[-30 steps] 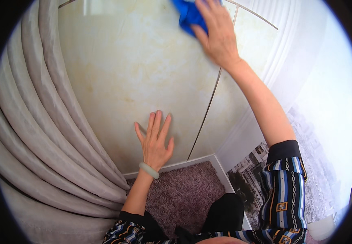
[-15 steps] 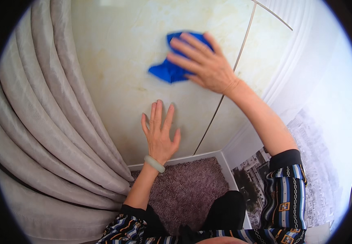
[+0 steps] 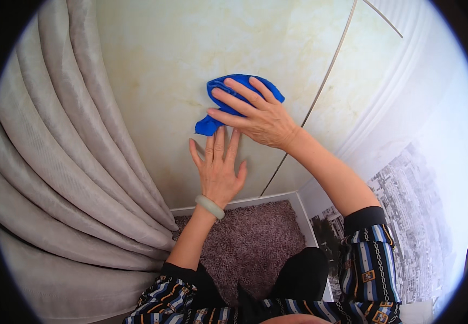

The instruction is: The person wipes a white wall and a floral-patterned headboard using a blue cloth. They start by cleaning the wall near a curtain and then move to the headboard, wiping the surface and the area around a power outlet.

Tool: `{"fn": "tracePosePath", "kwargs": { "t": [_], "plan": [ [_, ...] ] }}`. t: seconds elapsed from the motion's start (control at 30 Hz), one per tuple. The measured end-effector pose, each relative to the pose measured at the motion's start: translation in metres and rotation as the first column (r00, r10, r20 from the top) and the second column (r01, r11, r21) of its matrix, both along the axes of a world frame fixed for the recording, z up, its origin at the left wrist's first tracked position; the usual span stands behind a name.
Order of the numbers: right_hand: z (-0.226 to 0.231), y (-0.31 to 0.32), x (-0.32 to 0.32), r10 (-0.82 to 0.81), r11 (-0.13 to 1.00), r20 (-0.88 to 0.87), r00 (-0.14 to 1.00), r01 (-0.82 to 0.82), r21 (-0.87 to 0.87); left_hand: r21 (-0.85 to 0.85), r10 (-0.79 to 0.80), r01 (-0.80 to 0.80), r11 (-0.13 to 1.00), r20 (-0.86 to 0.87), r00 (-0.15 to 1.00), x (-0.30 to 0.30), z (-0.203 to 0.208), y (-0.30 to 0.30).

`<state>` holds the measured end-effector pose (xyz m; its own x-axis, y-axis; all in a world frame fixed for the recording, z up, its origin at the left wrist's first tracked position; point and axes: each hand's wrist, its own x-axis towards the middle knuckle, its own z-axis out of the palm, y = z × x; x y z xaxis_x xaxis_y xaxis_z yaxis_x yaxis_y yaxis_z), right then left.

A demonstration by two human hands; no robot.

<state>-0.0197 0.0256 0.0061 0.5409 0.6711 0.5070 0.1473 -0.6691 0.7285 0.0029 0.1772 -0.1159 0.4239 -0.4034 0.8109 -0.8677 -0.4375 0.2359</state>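
Note:
A crumpled blue cloth (image 3: pixel 270 89) lies against the cream, marbled wall surface (image 3: pixel 153 97). My right hand (image 3: pixel 260 114) presses it there, palm down, with the fingers stretched over the cloth and part of it hidden underneath. Lower and a little to the left, my left hand (image 3: pixel 220 167) rests flat on the same surface, fingers spread, holding nothing. Its fingertips reach the cloth's lower edge, close under my right hand. A pale bangle (image 3: pixel 210 207) circles my left wrist.
Long grey curtain folds (image 3: pixel 77 156) hang along the left. A dark seam (image 3: pixel 328 70) crosses the marbled surface. Below is a purple-brown shaggy carpet (image 3: pixel 255 243) bordered by white trim (image 3: pixel 298 210). A black-and-white cityscape print (image 3: pixel 406 216) covers the wall at right.
My right hand has moved the blue cloth down toward my left hand, and the cloth's folds have shifted. My left hand remains spread on the surface, slightly farther right in view.

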Motion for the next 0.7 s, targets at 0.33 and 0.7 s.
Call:
{"fn": "tracePosePath", "kwargs": {
  "t": [0.33, 0.7],
  "plan": [
    [0.095, 0.059, 0.028, -0.037, 0.909, 0.487, 0.873, -0.173, 0.380, -0.087, 0.084, -0.080, 0.993, 0.046, 0.995, 0.008, 0.020, 0.012],
    [-0.056, -0.022, -0.016, -0.434, 0.749, 0.435, 0.789, 0.047, 0.661, -0.056, 0.095, -0.090, 0.994, 0.110, 0.989, 0.029, 0.004, 0.014]
  ]
}}
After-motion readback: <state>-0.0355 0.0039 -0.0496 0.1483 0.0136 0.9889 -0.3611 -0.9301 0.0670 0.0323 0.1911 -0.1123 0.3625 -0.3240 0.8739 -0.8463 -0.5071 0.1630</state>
